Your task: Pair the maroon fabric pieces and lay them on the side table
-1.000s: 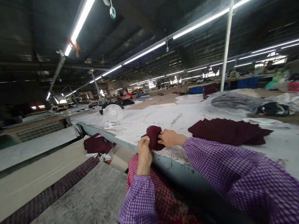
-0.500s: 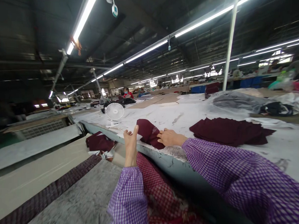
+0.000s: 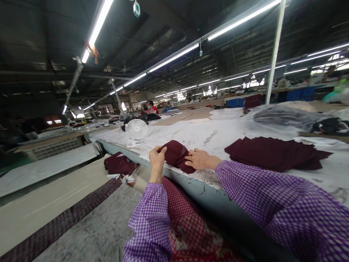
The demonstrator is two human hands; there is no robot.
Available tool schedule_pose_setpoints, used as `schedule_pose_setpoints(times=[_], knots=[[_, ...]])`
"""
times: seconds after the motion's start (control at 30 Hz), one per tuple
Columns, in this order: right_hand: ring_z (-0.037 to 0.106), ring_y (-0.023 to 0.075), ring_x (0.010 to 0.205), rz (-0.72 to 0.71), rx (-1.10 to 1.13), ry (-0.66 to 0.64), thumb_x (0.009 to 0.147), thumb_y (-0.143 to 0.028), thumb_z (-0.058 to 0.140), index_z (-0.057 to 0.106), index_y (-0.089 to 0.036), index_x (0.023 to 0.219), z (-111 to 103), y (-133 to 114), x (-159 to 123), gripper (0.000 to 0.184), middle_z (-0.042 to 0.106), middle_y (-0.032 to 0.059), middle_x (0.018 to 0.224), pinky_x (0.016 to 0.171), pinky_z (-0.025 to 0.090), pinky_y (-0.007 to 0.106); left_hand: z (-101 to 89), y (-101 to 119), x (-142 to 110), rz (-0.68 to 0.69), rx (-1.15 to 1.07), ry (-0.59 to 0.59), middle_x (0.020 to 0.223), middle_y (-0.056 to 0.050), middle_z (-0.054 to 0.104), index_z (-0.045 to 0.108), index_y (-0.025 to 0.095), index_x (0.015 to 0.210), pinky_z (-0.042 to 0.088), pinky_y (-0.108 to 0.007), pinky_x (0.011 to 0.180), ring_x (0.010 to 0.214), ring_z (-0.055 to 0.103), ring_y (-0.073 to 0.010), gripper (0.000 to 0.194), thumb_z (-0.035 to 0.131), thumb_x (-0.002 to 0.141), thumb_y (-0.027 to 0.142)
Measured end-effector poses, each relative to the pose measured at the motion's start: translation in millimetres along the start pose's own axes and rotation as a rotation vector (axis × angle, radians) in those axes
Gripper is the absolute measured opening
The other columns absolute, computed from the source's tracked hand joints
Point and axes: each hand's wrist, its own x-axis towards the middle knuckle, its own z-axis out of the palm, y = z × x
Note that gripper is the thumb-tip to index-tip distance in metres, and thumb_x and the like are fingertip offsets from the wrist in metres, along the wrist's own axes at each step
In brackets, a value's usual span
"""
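A maroon fabric piece (image 3: pixel 176 154) lies bunched at the near edge of the white-covered table (image 3: pixel 188 131). My left hand (image 3: pixel 157 159) pinches its left side between thumb and fingers. On its right side rests my right hand (image 3: pixel 201 159), palm down, fingers stretched out and pressing the cloth. Whether the piece is one layer or several, I cannot tell. Farther right, beyond my right wrist, a fanned stack of maroon fabric pieces (image 3: pixel 273 153) lies flat, apart from my hand.
A small white fan (image 3: pixel 136 129) stands left on the table. More maroon cloth (image 3: pixel 119 163) lies on a lower surface at left, beside a dark patterned strip (image 3: pixel 65 219). Clear plastic sheeting (image 3: pixel 283 118) is at the back right. A person in red (image 3: pixel 151 107) is far off.
My left hand, apart from the cloth with thumb raised before, has closed on its left edge. My right hand stays on the cloth. The view has shifted slightly.
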Motion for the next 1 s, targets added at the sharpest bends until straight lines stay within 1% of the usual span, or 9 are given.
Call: schedule_pose_setpoints(times=[0.1, 0.2, 0.27, 0.37, 0.53, 0.67, 0.73, 0.9, 1.0], knots=[[0.058, 0.0222, 0.091, 0.031, 0.023, 0.023, 0.087, -0.049, 0.05, 0.061, -0.02, 0.111, -16.4, -1.3, -3.4, 0.039, 0.061, 0.009, 0.108, 0.077, 0.045, 0.032, -0.8, 7.1, 2.7, 0.084, 0.044, -0.106, 0.062, 0.0, 0.064, 0.07, 0.018, 0.067, 0.044, -0.026, 0.066, 0.063, 0.056, -0.0151, 0.004, 0.07, 0.064, 0.021], [0.057, 0.0257, 0.098, 0.069, 0.097, 0.335, 0.084, -0.046, 0.057, 0.047, -0.017, 0.126, -41.5, -10.1, -5.5, 0.053, 0.051, 0.0131, 0.125, 0.078, 0.047, 0.035, 2.0, 19.6, 4.9, 0.201, 0.149, -0.153, 0.066, -0.001, 0.066, 0.071, 0.023, 0.065, 0.043, -0.027, 0.069, 0.067, 0.057, -0.0171, 0.008, 0.071, 0.062, 0.015], [0.056, 0.0242, 0.101, -0.049, 0.188, 0.477, 0.082, -0.036, 0.06, 0.032, -0.019, 0.138, -56.2, -18.3, -3.3, 0.065, 0.042, 0.0132, 0.135, 0.08, 0.047, 0.035, 4.6, 26.1, 4.2, 0.252, 0.18, -0.2, 0.068, -0.002, 0.067, 0.071, 0.023, 0.065, 0.043, -0.028, 0.072, 0.07, 0.057, -0.0181, 0.011, 0.072, 0.061, 0.013], [0.057, 0.021, 0.097, -0.231, 0.254, 0.426, 0.081, -0.023, 0.061, 0.025, -0.021, 0.143, -66.6, -26.1, 5.8, 0.072, 0.046, 0.0115, 0.131, 0.08, 0.047, 0.033, 4.4, 30.6, -3.1, 0.286, 0.152, -0.224, 0.071, -0.002, 0.064, 0.07, 0.021, 0.071, 0.042, -0.028, 0.072, 0.069, 0.055, -0.0174, 0.012, 0.076, 0.061, 0.018], [0.057, 0.0197, 0.09, -0.192, 0.169, 0.355, 0.089, -0.021, 0.05, 0.061, -0.016, 0.108, -65.4, -21.6, 20.9, 0.023, 0.061, 0.0077, 0.099, 0.08, 0.041, 0.03, -12.6, 22.7, -39.1, 0.426, 0.093, 0.114, 0.077, -0.003, 0.06, 0.064, 0.019, 0.077, 0.041, -0.028, 0.078, 0.075, 0.052, -0.0162, 0.012, 0.061, 0.081, 0.03], [0.056, 0.0184, 0.085, -0.122, 0.104, 0.327, 0.092, -0.024, 0.045, 0.065, -0.015, 0.096, -68.3, -21.5, 25.2, 0.022, 0.06, 0.0083, 0.094, 0.074, 0.038, 0.028, -18.2, 3.0, -70.4, 0.493, 0.191, -0.288, 0.076, -0.006, 0.064, 0.068, 0.021, 0.071, 0.04, -0.033, 0.084, 0.081, 0.055, -0.0204, 0.015, 0.06, 0.082, 0.028], [0.056, 0.0183, 0.085, -0.109, 0.08, 0.32, 0.092, -0.026, 0.045, 0.064, -0.015, 0.097, -70.5, -23.4, 25.8, 0.023, 0.06, 0.0086, 0.096, 0.072, 0.037, 0.027, -15.1, -8.1, -77.6, 0.46, 0.233, -0.393, 0.083, -0.008, 0.067, 0.07, 0.021, 0.075, 0.039, -0.036, 0.088, 0.085, 0.057, -0.0225, 0.014, 0.059, 0.082, 0.027], [0.057, 0.0188, 0.085, -0.202, 0.042, 0.245, 0.091, -0.038, 0.048, 0.065, -0.019, 0.096, -67.1, -25.9, 26.1, 0.026, 0.061, 0.007, 0.096, 0.069, 0.037, 0.027, -8.6, -26.1, -77.8, 0.36, 0.251, -0.343, 0.102, -0.011, 0.069, 0.072, 0.022, 0.084, 0.031, -0.042, 0.101, 0.102, 0.055, -0.0269, 0.013, 0.062, 0.08, 0.028], [0.057, 0.0188, 0.083, -0.14, 0.128, 0.323, 0.092, -0.038, 0.046, 0.067, -0.018, 0.088, -63.9, -19.9, 33.6, 0.029, 0.063, 0.0064, 0.09, 0.069, 0.038, 0.027, -8.4, -27.6, -76.7, 0.316, 0.223, -0.303, 0.101, -0.01, 0.07, 0.072, 0.023, 0.084, 0.029, -0.042, 0.102, 0.102, 0.055, -0.0269, 0.012, 0.064, 0.078, 0.031]])
